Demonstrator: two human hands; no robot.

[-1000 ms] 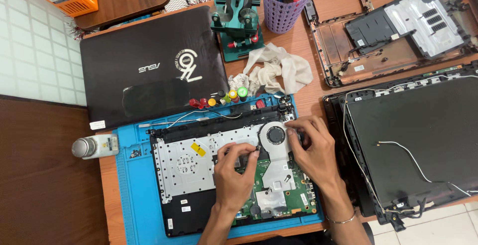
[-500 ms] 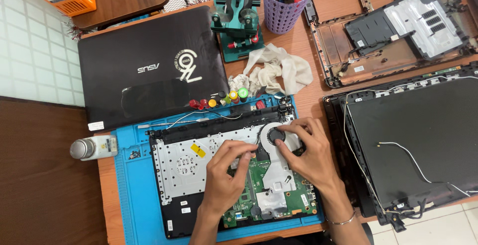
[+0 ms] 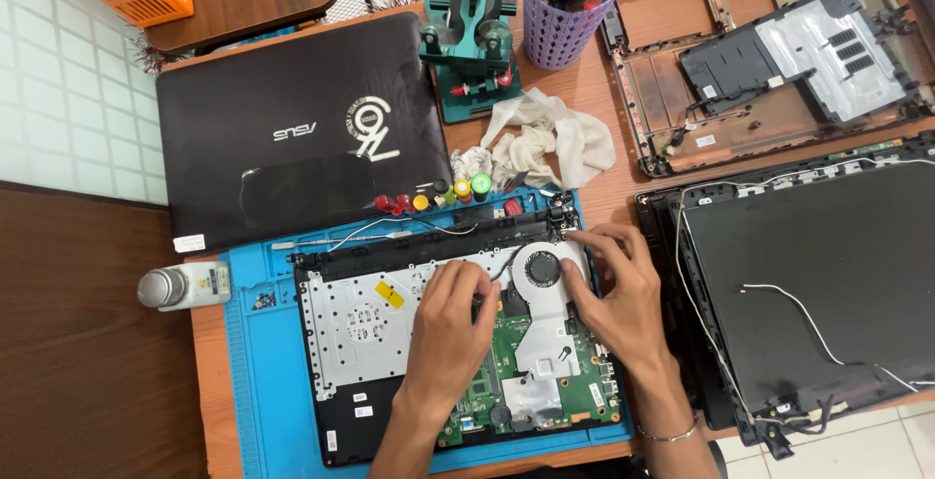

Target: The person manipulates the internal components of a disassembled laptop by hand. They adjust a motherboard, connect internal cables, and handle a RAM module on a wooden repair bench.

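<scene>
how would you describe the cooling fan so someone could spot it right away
Start at the blue rubber work mat at the bottom centre, which bears an opened laptop base. Near that base's upper right corner, between the left hand and the right hand, sits the round silver cooling fan. It is the only circular part there, with a dark hub, above the green circuit board.

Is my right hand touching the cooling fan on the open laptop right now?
Touching. The head view shows the right hand with its fingers lying on the rim of the round cooling fan, no gap visible between them.
</scene>
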